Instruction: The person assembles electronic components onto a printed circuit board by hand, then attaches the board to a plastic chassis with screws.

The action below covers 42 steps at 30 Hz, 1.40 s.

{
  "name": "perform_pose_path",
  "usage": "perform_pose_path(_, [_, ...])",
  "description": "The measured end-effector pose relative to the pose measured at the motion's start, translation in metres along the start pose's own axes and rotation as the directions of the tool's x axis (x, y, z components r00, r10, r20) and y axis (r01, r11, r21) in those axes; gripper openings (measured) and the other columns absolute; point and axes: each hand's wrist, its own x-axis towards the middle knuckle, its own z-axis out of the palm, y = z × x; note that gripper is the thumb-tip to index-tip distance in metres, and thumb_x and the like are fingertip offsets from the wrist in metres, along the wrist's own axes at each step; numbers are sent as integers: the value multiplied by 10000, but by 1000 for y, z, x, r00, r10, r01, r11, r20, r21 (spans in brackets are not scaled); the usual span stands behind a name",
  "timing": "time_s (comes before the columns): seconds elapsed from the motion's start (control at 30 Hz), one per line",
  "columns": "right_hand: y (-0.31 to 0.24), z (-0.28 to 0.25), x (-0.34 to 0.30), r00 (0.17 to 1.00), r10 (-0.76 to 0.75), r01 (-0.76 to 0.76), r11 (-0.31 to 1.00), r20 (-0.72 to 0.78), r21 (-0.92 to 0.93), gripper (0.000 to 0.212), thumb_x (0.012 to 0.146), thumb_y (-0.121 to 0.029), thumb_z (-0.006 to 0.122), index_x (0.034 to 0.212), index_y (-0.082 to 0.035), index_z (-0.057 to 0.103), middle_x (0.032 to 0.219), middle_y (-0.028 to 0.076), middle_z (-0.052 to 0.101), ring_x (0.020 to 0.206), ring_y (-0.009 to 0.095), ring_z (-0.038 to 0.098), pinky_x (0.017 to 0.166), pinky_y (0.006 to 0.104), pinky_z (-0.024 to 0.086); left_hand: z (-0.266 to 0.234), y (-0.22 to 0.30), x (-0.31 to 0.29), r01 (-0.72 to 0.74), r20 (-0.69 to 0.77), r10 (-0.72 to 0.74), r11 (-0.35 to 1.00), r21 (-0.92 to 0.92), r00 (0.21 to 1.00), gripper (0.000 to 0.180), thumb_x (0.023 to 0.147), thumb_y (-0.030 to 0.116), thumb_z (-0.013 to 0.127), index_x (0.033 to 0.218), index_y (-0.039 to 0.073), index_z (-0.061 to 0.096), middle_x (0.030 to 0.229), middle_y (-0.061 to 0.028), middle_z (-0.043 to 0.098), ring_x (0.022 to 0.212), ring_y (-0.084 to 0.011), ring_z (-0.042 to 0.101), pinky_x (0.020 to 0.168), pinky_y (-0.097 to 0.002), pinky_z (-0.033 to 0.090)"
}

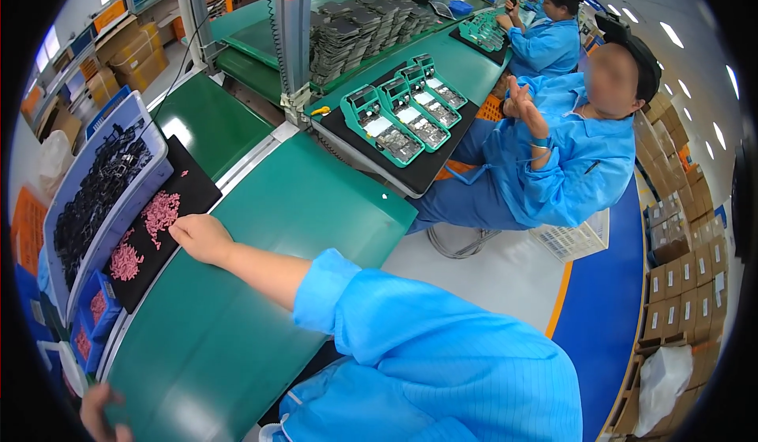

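Observation:
My right hand (202,237) reaches across the green conveyor belt (260,284) to the edge of a black mat (189,175). Its fingers are closed beside a pile of small pink parts (160,211); whatever they may pinch is hidden. A second pile of pink parts (125,261) lies nearer on the mat. At the lower left rim my left hand (99,412) is partly cut off and slightly blurred, fingers apart, with nothing seen in it. Beside the mat stands a grey-blue bin (150,175) full of black parts (103,189).
Small blue boxes (108,325) with pink parts sit left of the belt. A metal post (293,39) rises beyond. Green device housings (383,126) with circuit boards lie on the far bench. A co-worker (580,150) in blue sits there, hands together; another (549,35) works behind.

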Motion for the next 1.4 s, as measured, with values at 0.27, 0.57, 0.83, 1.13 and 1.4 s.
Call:
perform_pose_path(0.27, [12,-4,-7,999,30,-31,999,25,38,449,951,-411,484,825,-18,660,804,204,641,748,398,614,685,457,488,184,-69,164,-146,-535,16,969,-201,845,885,777,394,724,1453,17,294,1478,-198,329,1376,-309,314,1121,-431,243])
perform_pose_path(0.57, [-25,21,-54,891,-167,-169,741,421,650,620,936,-448,561,1351,-7,427,1172,90,602,1044,202,600,896,360,483,219,-69,172,-248,-509,254,965,81,822,1188,568,701,755,1455,47,311,1525,-238,214,1428,-457,106,1111,-616,50])
perform_pose_path(0.83, [42,48,-78,923,-238,-83,646,303,759,638,809,-471,624,1248,-22,512,1173,138,566,1057,241,567,914,383,470,217,-74,173,-241,-460,247,968,73,853,822,580,641,778,1161,85,607,1149,-97,548,1199,-321,474,1097,-590,151])
perform_pose_path(1.13, [68,30,-70,870,-167,-28,923,464,383,655,834,-557,601,1235,-44,532,1148,149,582,1053,277,582,918,390,482,221,-79,177,-246,-434,215,969,-15,875,816,590,638,772,1180,101,601,1181,-105,538,1211,-334,454,1105,-586,151])
perform_pose_path(1.4, [47,32,-71,828,-182,-100,883,530,459,630,811,-453,618,1260,-28,493,1190,160,542,1101,299,545,943,406,458,219,-81,177,-246,-428,191,966,-75,883,786,606,630,759,1171,102,618,1160,-93,549,1225,-317,439,1107,-581,151])
